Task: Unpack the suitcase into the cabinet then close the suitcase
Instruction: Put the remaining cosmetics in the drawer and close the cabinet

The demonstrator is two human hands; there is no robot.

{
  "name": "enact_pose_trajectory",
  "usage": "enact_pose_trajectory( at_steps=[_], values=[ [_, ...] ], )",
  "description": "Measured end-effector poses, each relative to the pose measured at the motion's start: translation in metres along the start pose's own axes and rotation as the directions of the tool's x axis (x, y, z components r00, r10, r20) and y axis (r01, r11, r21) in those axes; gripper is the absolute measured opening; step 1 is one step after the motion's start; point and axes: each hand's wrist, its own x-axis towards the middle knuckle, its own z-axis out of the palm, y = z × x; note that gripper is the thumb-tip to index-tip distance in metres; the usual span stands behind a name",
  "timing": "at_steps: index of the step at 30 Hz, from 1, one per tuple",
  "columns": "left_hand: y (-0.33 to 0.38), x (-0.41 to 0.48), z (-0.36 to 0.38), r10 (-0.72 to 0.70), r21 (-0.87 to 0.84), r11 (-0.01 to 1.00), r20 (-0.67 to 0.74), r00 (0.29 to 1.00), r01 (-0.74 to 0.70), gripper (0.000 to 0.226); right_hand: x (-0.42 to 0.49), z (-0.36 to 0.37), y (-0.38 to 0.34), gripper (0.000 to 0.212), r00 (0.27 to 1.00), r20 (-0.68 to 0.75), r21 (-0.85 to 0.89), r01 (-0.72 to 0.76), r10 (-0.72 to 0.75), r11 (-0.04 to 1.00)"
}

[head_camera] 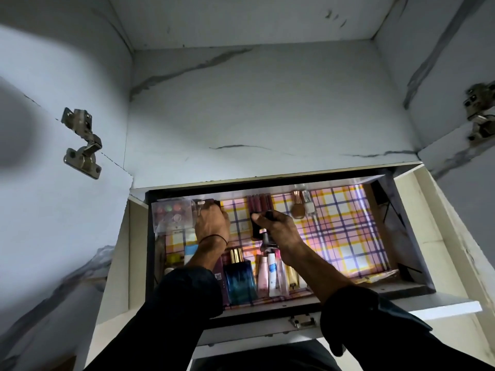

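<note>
1. Reaching into the open drawer (401, 236) with the left hand (211, 223); gripping, with curled fingers, a small dark item (211, 203) at the drawer's upper left corner. Wearing a thin dark cord (214, 238) at the wrist.
2. Gripping with the right hand (281, 231), near the drawer's middle, a small bottle (266, 241) hanging neck-up below the palm. Unable to tell the exact shape of the dark piece under the thumb.
3. Noted just left of the left hand, touching or nearly so: a clear palette box (171, 215) with round colour pans.
4. Noted between and above the two hands, against the far wall: a row of lip gloss tubes (259, 203), lying side by side.
5. Noted up and right of the right hand: two small bottles (302, 208), one brown, one pale, lying close together.
6. Noted below the hands, along the near wall: a blue perfume bottle (238, 279) with a gold cap, and beside it, to the right, several cosmetic tubes (273, 274) packed together.
7. Lining the drawer floor: plaid paper (342, 231), bare across the right half.
8. Filling the frame around the drawer: the cabinet (267, 116), marbled grey, with a metal hinge (83, 143) at middle left and another at upper right.
</note>
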Motion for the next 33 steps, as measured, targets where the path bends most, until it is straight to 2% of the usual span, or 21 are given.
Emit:
enact_pose_trajectory(
  at_steps=[2,4,6,7,9,11,14,18,20,23,26,29,31,33],
  values=[
    [-0.002,-0.002,0.002,-0.031,-0.093,0.995,0.009,0.999,0.032,0.026,0.002,0.002,-0.002,0.022,1.0,0.001,-0.009,0.019,-0.019,1.0],
    [-0.004,-0.007,0.003,-0.052,-0.306,0.95,0.043,0.998,0.063,0.026,0.003,0.003,-0.003,0.012,0.999,-0.012,-0.021,0.047,-0.047,0.999],
    [0.001,-0.02,-0.002,-0.05,-0.579,0.806,0.145,0.988,0.125,0.024,0.006,0.005,-0.002,0.012,0.997,-0.035,-0.038,0.07,-0.071,0.997],
    [0.002,-0.029,-0.005,-0.022,-0.648,0.747,0.2,0.98,0.149,0.025,0.008,0.007,0.0,0.012,0.997,-0.039,-0.045,0.067,-0.068,0.997],
    [0.002,-0.04,-0.006,0.079,-0.68,0.718,0.292,0.953,0.148,0.03,0.011,0.011,0.002,0.011,0.997,-0.048,-0.046,0.06,-0.062,0.997],
    [0.0,-0.047,-0.004,0.128,-0.732,0.653,0.361,0.924,0.195,0.025,0.013,0.014,0.005,0.019,0.998,-0.045,-0.089,0.045,-0.049,0.995],
    [-0.006,-0.05,0.001,0.068,-0.791,0.536,0.388,0.919,0.294,0.011,0.014,0.018,0.009,0.024,0.998,-0.03,-0.13,0.045,-0.05,0.99],
    [-0.021,-0.047,0.002,-0.027,-0.785,0.539,0.346,0.938,0.305,0.016,0.025,0.022,0.009,0.027,0.996,-0.086,-0.107,-0.047,0.038,0.993],
    [-0.027,-0.046,-0.001,-0.081,-0.807,0.514,0.29,0.954,0.289,0.012,0.032,0.026,0.007,0.021,0.992,-0.073,-0.092,-0.111,0.104,0.99],
    [-0.035,-0.044,-0.004,-0.115,-0.815,0.529,0.209,0.971,0.238,0.011,0.042,0.036,0.001,0.011,0.996,-0.011,-0.149,-0.093,0.093,0.984],
    [-0.038,-0.044,-0.004,-0.108,-0.804,0.559,0.173,0.979,0.204,0.011,0.046,0.046,-0.003,0.019,0.999,0.033,-0.262,-0.012,0.021,0.965],
    [-0.034,-0.043,-0.002,-0.093,-0.793,0.584,0.148,0.985,0.174,0.013,0.049,0.047,-0.001,0.015,0.996,-0.026,-0.273,0.079,-0.089,0.959],
    [-0.03,-0.04,-0.002,-0.083,-0.78,0.604,0.142,0.986,0.164,0.012,0.046,0.035,0.001,0.014,0.976,-0.068,-0.254,0.185,-0.208,0.949],
    [-0.025,-0.034,0.001,-0.069,-0.782,0.6,0.16,0.985,0.169,0.018,0.039,0.012,0.005,0.018,0.922,-0.132,-0.302,0.312,-0.363,0.901]
  ],
)
